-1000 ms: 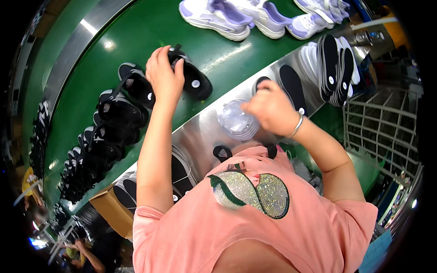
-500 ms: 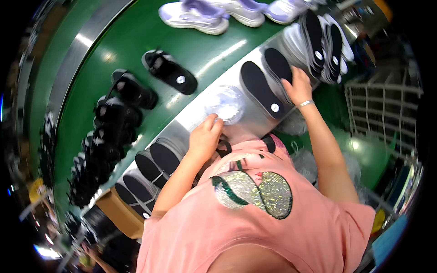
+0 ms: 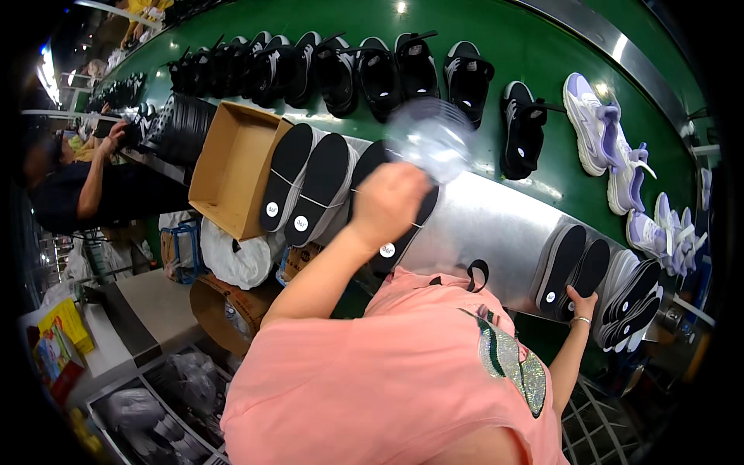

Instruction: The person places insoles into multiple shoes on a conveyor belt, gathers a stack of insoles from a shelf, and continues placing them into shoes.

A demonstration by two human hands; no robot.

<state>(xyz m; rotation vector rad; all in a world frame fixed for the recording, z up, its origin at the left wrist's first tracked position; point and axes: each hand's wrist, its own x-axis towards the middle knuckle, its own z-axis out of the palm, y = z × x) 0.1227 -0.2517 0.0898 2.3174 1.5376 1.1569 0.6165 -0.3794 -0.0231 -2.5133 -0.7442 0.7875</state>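
My left hand (image 3: 394, 203) is closed on a clear, round plastic container (image 3: 428, 143), blurred by motion. It is raised over a banded stack of black insoles (image 3: 370, 172), which the hand and container partly hide. Farther right, my right hand (image 3: 581, 304) grips the near end of a stack of black insoles (image 3: 591, 265), its thumb on the edge and other fingers mostly hidden. Beside it lies another black insole stack (image 3: 564, 260). All of these rest on or above a metal ledge (image 3: 473, 221).
Banded insole stacks (image 3: 322, 182) and an open cardboard box (image 3: 232, 155) stand at left. A row of black shoes (image 3: 378, 77) and white-purple sneakers (image 3: 589, 128) occupies the green conveyor (image 3: 527, 46). More insoles (image 3: 634, 291) lie far right. A co-worker's arm (image 3: 93, 182) shows at far left.
The view has swung toward the left. My left hand has lifted the clear container off the ledge and carried it left over the banded insoles. My right hand stays at the right-hand insoles.
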